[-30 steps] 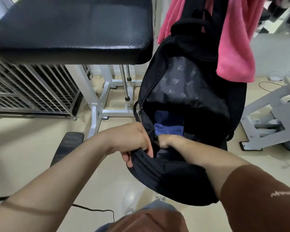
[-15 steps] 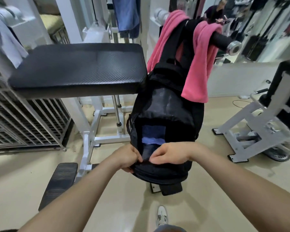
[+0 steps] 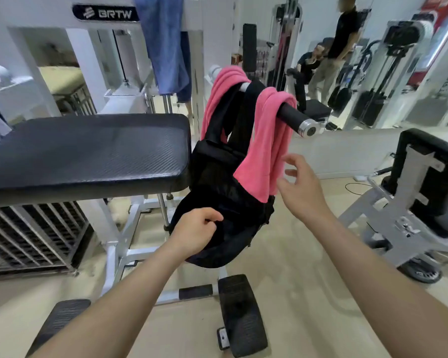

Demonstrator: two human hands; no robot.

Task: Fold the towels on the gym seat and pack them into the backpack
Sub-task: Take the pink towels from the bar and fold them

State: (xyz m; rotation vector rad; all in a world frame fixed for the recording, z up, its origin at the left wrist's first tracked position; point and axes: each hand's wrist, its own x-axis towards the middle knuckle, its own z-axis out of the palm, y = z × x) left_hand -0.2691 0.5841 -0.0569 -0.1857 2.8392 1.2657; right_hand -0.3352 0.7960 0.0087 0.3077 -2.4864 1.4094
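A black backpack (image 3: 225,202) hangs by its straps from a padded bar (image 3: 292,115) to the right of the black gym seat (image 3: 88,151). A pink towel (image 3: 267,146) is draped over that bar on both sides of the straps. My left hand (image 3: 194,233) is curled against the backpack's lower front and grips its fabric. My right hand (image 3: 300,187) hovers open with fingers spread, just right of the pink towel's hanging end and not touching it. A blue towel (image 3: 163,47) hangs from the white machine behind the seat. The inside of the backpack is hidden.
A metal wire rack (image 3: 31,233) stands under the seat at left. Black footplates (image 3: 241,313) lie on the floor below the backpack. Another white machine with a black pad (image 3: 424,189) stands at right. A mirror behind shows people (image 3: 342,42).
My right hand let go of the backpack's opening and rose beside the pink towel. The view pulled back and up; the blue towel inside the bag is out of sight.
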